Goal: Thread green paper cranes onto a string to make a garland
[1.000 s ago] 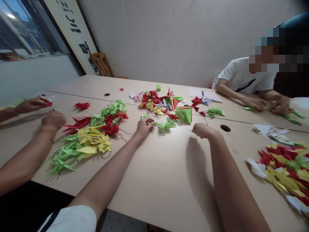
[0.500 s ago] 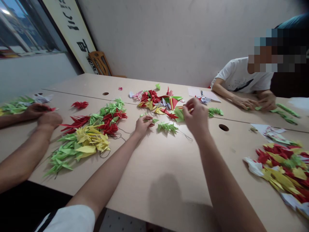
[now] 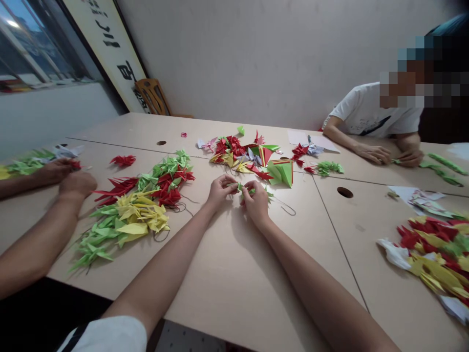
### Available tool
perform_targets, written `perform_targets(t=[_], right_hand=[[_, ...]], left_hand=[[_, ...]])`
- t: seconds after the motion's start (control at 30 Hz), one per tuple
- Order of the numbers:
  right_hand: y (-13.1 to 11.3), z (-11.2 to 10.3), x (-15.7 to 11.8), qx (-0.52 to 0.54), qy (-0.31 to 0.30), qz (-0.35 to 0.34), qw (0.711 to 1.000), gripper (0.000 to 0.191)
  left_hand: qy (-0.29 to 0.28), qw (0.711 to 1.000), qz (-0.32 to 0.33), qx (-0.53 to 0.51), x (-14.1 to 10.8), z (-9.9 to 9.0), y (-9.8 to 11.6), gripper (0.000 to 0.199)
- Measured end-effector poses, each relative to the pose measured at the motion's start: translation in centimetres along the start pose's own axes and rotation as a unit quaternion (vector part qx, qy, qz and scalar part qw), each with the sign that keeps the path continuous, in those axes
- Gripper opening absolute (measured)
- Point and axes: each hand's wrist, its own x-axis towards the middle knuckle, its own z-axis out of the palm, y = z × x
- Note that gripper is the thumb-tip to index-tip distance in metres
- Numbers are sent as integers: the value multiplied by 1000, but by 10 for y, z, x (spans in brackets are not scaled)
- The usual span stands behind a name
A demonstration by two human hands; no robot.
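My left hand (image 3: 221, 189) is closed on a small green folded paper piece (image 3: 239, 187) near the middle of the table. Close beside it, my right hand (image 3: 255, 196) has its fingers pinched at the same green paper. More green folded paper (image 3: 270, 194) shows behind my right fingers, with a loop of dark thread (image 3: 287, 208) lying to its right. Just beyond my hands are a stack of green and red paper sheets (image 3: 281, 172) and a mixed pile of red, yellow and purple folded paper (image 3: 234, 152).
Strings of green, yellow and red folded paper (image 3: 141, 210) lie left of my arms. Another colourful pile (image 3: 439, 249) is at the right edge. A person's hands (image 3: 75, 178) work at far left; another person (image 3: 377, 117) sits across at the right. The table (image 3: 216, 274) has round holes.
My right hand has come down and left from above the paper stack to meet my left hand at the green paper. The stack is now uncovered.
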Motion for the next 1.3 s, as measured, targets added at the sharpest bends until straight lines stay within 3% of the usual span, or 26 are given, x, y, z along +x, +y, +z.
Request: perform_targets(t=[0.2,0.33,0.53,0.7,1.0,1.3], right_hand=[[3,4,0,-40,-38,-26,998,24],[10,5,1,-23,-70,-31,997,26],[24,11,4,58,-56,-16,997,27],[30,14,6,102,-60,-13,993,27],[21,11,6,239,-125,30,962,36],[15,14,4,294,-99,45,950,39]], left_hand=[[-27,999,15,32,1,1,-5,46],[-20,993,35,109,1,1,-7,41],[-17,950,117,288,-3,1,-4,19],[-56,927,129,349,-2,1,-3,31],[-84,977,68,185,-1,4,-7,42],[-53,998,-5,-17,-7,16,-3,51]])
